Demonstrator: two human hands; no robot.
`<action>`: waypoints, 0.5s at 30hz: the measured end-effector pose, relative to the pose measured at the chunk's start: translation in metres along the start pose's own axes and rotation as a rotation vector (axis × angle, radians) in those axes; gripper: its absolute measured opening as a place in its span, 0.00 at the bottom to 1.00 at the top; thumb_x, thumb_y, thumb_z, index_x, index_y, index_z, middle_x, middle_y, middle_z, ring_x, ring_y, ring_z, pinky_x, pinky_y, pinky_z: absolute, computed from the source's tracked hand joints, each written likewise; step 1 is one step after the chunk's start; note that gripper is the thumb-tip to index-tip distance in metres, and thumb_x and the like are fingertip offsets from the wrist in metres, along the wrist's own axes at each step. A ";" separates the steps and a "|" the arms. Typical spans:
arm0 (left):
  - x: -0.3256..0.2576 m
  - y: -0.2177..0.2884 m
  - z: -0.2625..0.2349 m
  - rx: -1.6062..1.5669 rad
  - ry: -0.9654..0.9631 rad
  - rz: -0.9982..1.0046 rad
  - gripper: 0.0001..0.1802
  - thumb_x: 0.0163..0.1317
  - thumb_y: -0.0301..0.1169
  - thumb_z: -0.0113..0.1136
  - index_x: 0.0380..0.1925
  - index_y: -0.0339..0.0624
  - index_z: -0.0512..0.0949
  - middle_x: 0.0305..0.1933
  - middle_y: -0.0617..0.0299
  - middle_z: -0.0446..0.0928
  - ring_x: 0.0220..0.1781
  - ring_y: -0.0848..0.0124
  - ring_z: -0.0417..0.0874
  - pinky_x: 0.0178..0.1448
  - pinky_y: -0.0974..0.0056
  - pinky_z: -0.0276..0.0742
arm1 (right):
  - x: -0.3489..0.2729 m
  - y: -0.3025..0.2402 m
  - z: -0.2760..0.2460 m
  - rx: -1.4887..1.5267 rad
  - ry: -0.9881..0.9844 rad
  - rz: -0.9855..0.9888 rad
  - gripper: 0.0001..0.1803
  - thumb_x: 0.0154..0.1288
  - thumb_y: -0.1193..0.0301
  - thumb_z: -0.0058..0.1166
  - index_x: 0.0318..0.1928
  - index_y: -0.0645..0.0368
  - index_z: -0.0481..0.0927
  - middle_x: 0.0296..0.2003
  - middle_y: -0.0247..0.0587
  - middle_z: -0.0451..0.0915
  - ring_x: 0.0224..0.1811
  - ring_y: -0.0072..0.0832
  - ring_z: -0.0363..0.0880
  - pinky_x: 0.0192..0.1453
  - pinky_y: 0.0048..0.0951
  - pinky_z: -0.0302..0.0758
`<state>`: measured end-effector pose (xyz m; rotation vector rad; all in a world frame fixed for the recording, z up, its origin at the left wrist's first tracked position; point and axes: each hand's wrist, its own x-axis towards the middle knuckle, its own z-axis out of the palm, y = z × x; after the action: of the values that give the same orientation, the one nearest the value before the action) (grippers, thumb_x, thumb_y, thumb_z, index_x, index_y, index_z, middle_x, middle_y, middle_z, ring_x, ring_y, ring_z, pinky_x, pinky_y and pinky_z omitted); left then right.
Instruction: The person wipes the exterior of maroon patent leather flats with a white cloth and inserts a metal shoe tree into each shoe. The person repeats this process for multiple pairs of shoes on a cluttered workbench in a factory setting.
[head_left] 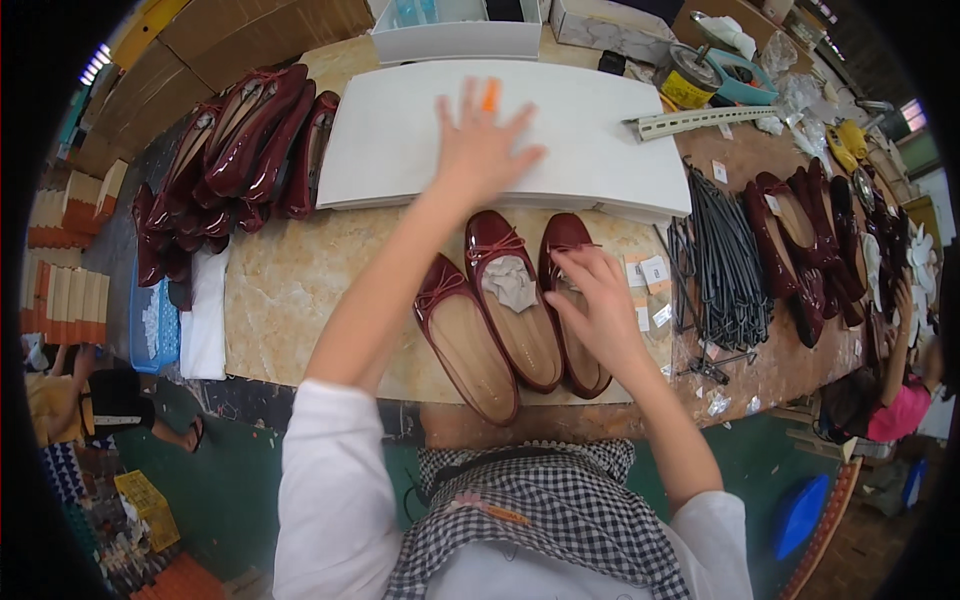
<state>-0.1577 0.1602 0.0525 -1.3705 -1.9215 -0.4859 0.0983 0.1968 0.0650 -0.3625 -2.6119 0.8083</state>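
Three glossy burgundy ballet flats with bows lie side by side in front of me: a left shoe [470,345], a middle shoe [523,335] and a right shoe [588,376]. Crumpled paper [509,284] sits in the middle one, and some paper shows in the right one. My right hand [600,305] is on the right shoe, thumb and fingers curved about its opening. Stretched out over a wide white sheet or flat lid [590,110], my left hand [483,145] is open with fingers spread, slightly blurred. Something orange is on one finger. Whether that palm touches the white surface I cannot tell.
Burgundy shoes [240,150] are heaped at left, and more [785,235] lie at right beside a bundle of dark thin rods [720,275]. Small labels [655,270] are scattered nearby. A white box [458,40] stands behind. Other people work at both sides.
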 end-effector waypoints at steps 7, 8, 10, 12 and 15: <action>0.002 0.008 0.010 -0.309 -0.311 -0.332 0.17 0.58 0.38 0.62 0.47 0.46 0.80 0.39 0.48 0.76 0.47 0.50 0.76 0.51 0.50 0.72 | -0.052 -0.001 -0.034 0.331 0.067 0.280 0.26 0.60 0.74 0.61 0.60 0.62 0.73 0.52 0.47 0.77 0.60 0.38 0.72 0.61 0.36 0.72; 0.003 0.024 -0.005 -0.414 -0.279 -0.298 0.14 0.55 0.34 0.63 0.42 0.44 0.81 0.36 0.49 0.76 0.44 0.51 0.76 0.48 0.52 0.74 | -0.054 -0.003 -0.036 0.532 0.164 0.360 0.27 0.61 0.72 0.60 0.62 0.61 0.71 0.52 0.47 0.77 0.59 0.38 0.73 0.61 0.37 0.72; 0.012 0.072 -0.066 -0.682 -0.213 -0.084 0.08 0.51 0.33 0.64 0.27 0.41 0.78 0.30 0.51 0.74 0.37 0.53 0.77 0.42 0.53 0.74 | -0.055 -0.002 -0.043 0.937 0.388 0.513 0.30 0.65 0.69 0.58 0.66 0.60 0.66 0.52 0.48 0.77 0.58 0.36 0.74 0.61 0.38 0.74; -0.026 0.140 -0.132 -0.941 -0.407 0.059 0.09 0.47 0.35 0.64 0.20 0.44 0.75 0.31 0.53 0.73 0.40 0.58 0.77 0.49 0.55 0.75 | -0.064 0.027 -0.047 1.441 0.228 0.775 0.30 0.68 0.64 0.54 0.67 0.59 0.64 0.52 0.47 0.77 0.56 0.35 0.77 0.58 0.39 0.77; -0.029 0.139 -0.151 -1.013 -0.209 -0.027 0.04 0.48 0.31 0.62 0.24 0.46 0.78 0.39 0.54 0.76 0.49 0.58 0.77 0.59 0.50 0.69 | -0.068 0.003 -0.039 1.734 0.123 0.838 0.27 0.72 0.56 0.48 0.64 0.58 0.67 0.51 0.43 0.78 0.50 0.32 0.80 0.52 0.36 0.80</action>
<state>0.0260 0.0923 0.1187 -2.0534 -1.9088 -1.5161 0.1760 0.1945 0.0742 -0.8032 -0.7499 2.6197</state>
